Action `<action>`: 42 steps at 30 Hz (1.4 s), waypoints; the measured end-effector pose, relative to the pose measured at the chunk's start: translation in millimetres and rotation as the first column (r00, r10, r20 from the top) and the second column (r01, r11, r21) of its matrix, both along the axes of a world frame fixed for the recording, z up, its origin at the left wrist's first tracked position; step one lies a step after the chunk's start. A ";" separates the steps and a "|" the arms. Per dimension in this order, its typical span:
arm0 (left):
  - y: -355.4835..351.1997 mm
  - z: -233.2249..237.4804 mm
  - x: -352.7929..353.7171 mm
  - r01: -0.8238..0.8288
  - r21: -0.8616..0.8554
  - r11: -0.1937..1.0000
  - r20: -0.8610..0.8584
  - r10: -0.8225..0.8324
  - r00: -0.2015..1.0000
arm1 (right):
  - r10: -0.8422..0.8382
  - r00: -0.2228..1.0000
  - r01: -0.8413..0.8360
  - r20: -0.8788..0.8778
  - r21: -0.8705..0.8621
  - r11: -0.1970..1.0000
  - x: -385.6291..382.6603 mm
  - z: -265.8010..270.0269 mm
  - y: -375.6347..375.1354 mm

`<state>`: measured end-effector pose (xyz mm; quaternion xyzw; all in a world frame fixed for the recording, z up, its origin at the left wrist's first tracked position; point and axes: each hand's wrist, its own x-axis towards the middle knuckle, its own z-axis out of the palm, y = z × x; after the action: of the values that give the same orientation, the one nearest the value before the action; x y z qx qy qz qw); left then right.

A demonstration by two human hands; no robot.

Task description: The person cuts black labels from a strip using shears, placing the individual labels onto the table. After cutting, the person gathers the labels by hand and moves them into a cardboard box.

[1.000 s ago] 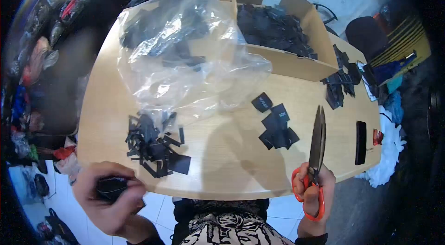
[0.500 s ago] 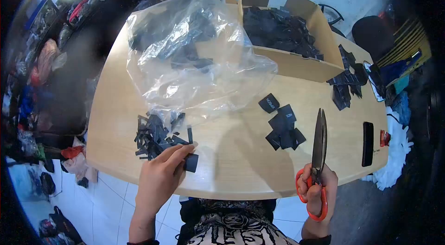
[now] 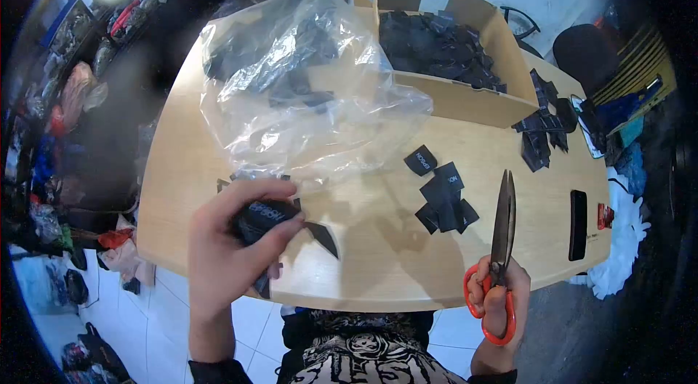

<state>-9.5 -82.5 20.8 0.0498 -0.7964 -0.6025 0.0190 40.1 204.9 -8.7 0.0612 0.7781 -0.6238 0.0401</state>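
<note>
My left hand (image 3: 229,239) is curled around a black label (image 3: 267,213) with blurred white lettering, and more black pieces show under its fingers. A dark pointed strip (image 3: 322,239) sticks out to the right of the thumb. Beneath the hand, the pile of small black scraps is mostly hidden. My right hand (image 3: 507,298) grips scissors (image 3: 502,228) by their red handles, blades pointing up and nearly closed. Left of the scissors lies a small cluster of black labels (image 3: 445,199), with one EPSON label (image 3: 420,160) just above it.
A large clear plastic bag (image 3: 313,122) with black pieces inside covers the table's upper left. Behind it stands an open cardboard box (image 3: 465,99) full of black pieces. More black pieces (image 3: 542,126) lie to its right, above a black phone-like slab (image 3: 577,225).
My left hand has turned over and lifted towards the camera, now holding black pieces with lettering in view. The scissors and my right hand have barely moved.
</note>
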 end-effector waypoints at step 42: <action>56.6 -30.0 -5.5 0.586 0.338 0.736 0.247 -0.670 0.700 | 0.189 0.945 -0.132 -0.265 0.220 0.967 -39.2 3.4 -26.6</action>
<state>-15.0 -25.9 -9.1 -0.1177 -0.6777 -0.6421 -0.3384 0.9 178.3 -5.3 -0.0891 0.8367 -0.5397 -0.0275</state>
